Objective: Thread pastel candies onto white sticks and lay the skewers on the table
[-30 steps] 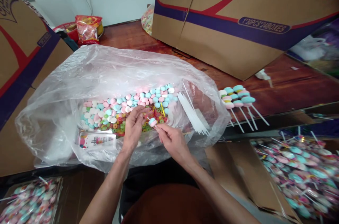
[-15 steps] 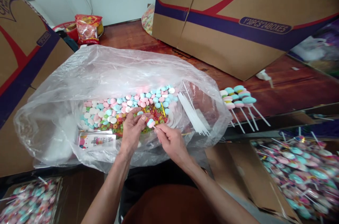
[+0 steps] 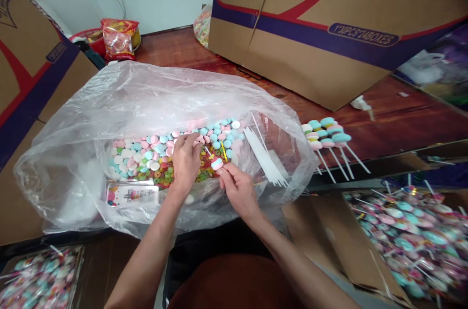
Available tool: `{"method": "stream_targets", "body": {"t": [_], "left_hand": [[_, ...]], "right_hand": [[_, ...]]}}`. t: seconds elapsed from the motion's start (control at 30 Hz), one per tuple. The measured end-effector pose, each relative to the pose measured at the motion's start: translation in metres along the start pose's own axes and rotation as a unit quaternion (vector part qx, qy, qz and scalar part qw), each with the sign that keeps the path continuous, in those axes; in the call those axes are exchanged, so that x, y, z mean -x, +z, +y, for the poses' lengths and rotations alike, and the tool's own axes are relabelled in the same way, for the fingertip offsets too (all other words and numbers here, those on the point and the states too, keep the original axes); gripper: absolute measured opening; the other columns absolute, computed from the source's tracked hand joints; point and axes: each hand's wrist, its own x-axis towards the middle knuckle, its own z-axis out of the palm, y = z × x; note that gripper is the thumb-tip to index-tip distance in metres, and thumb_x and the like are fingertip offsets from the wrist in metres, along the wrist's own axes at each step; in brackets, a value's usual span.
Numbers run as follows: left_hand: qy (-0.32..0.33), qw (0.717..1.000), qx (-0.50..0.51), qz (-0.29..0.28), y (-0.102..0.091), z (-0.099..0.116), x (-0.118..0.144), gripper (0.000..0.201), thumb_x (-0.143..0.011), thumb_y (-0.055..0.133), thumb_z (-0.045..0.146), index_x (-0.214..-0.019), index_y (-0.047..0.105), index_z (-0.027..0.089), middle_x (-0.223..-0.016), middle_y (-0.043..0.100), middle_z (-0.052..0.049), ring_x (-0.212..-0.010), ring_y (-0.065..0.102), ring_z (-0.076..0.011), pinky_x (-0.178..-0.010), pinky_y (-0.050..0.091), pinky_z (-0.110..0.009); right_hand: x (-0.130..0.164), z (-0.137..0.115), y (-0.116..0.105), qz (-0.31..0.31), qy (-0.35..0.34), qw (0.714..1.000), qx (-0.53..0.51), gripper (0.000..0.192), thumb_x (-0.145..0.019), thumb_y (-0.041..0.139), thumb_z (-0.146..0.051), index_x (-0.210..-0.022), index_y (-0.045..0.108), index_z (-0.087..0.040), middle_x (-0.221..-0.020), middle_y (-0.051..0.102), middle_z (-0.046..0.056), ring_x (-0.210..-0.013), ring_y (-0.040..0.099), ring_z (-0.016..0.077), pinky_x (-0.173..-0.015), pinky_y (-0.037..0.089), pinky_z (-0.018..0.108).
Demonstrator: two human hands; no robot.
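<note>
My right hand (image 3: 239,189) pinches a candy stick (image 3: 216,163) threaded with pink, white and blue pieces; its bare white tip points up and left. My left hand (image 3: 185,160) reaches over the loose candies, fingers bent down and apart, the tips near pink pieces and partly hidden. Under the hands lie round pastel candies (image 3: 126,159) in pink, blue and white, and small red, yellow and green gummy rings (image 3: 166,173). A yellow stick (image 3: 224,149) stands among them. White sticks (image 3: 265,155) lie in a bundle on the right of the clear plastic bag (image 3: 164,87).
Candy skewers (image 3: 331,132) lie on the table right of the bag. Open boxes of wrapped candy sticks stand low at right (image 3: 413,236) and left (image 3: 40,280). Large cartons (image 3: 300,41) stand behind and at left. A printed card (image 3: 131,194) lies at the bag's front.
My left hand has moved away from the candy stick, up and left over the loose candies. My right hand has shifted slightly right with the stick, now tilted upward.
</note>
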Motion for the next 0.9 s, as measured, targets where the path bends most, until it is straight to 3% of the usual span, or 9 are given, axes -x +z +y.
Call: {"method": "stream_targets", "body": {"t": [0.1, 0.2, 0.43, 0.53, 0.7, 0.9], "left_hand": [[0.040, 0.990, -0.132, -0.026, 0.008, -0.002, -0.014, 0.033, -0.086, 0.060, 0.015, -0.116, 0.069, 0.021, -0.112, 0.063, -0.014, -0.105, 0.061, -0.0300, -0.086, 0.050, -0.039], [0.043, 0.983, -0.177, -0.022, 0.015, -0.002, -0.015, 0.032, -0.086, 0.057, 0.012, -0.114, 0.069, 0.021, -0.109, 0.063, -0.014, -0.100, 0.061, -0.0296, -0.079, 0.050, -0.036], [0.020, 0.999, -0.015, -0.022, 0.005, -0.015, -0.010, 0.017, -0.088, 0.061, 0.021, -0.101, 0.070, 0.021, -0.097, 0.069, -0.007, -0.087, 0.063, -0.0217, -0.079, 0.048, -0.032], [-0.002, 0.999, 0.028, 0.017, 0.000, -0.021, -0.013, 0.018, -0.089, 0.059, 0.024, -0.102, 0.071, 0.019, -0.095, 0.072, -0.007, -0.085, 0.065, -0.0201, -0.077, 0.049, -0.030], [0.019, 0.997, 0.001, 0.069, -0.002, -0.022, -0.017, 0.014, -0.087, 0.062, 0.024, -0.096, 0.072, 0.019, -0.091, 0.071, -0.006, -0.081, 0.064, -0.0193, -0.075, 0.049, -0.029], [0.092, 0.991, -0.093, -0.014, -0.003, -0.019, -0.010, 0.018, -0.090, 0.055, 0.018, -0.098, 0.072, 0.022, -0.096, 0.070, -0.008, -0.092, 0.064, -0.0228, -0.082, 0.048, -0.032]], "right_hand": [[0.002, 0.004, -0.002, 0.007, 0.010, 1.000, -0.006, 0.034, -0.097, 0.048, -0.035, -0.065, 0.048, -0.022, -0.055, 0.047, -0.005, -0.051, 0.043, 0.0107, -0.054, 0.033, 0.024], [0.003, 0.004, -0.001, 0.005, 0.006, 1.000, -0.008, 0.035, -0.097, 0.048, -0.035, -0.065, 0.047, -0.022, -0.056, 0.047, -0.005, -0.052, 0.043, 0.0108, -0.055, 0.034, 0.024], [0.002, 0.001, -0.002, -0.002, 0.013, 1.000, -0.020, 0.035, -0.097, 0.047, -0.036, -0.065, 0.047, -0.022, -0.057, 0.048, -0.004, -0.052, 0.045, 0.0109, -0.056, 0.036, 0.024], [0.002, 0.002, -0.002, -0.002, 0.008, 1.000, -0.022, 0.035, -0.097, 0.048, -0.035, -0.064, 0.047, -0.021, -0.057, 0.048, -0.004, -0.052, 0.045, 0.0107, -0.055, 0.035, 0.024], [0.003, 0.002, -0.003, -0.002, 0.011, 1.000, -0.016, 0.036, -0.097, 0.047, -0.035, -0.064, 0.047, -0.021, -0.057, 0.048, -0.005, -0.050, 0.044, 0.0104, -0.054, 0.034, 0.024], [0.003, 0.000, -0.003, -0.003, 0.009, 1.000, -0.011, 0.035, -0.097, 0.048, -0.035, -0.064, 0.047, -0.021, -0.056, 0.048, -0.004, -0.050, 0.043, 0.0104, -0.053, 0.033, 0.023]]}}
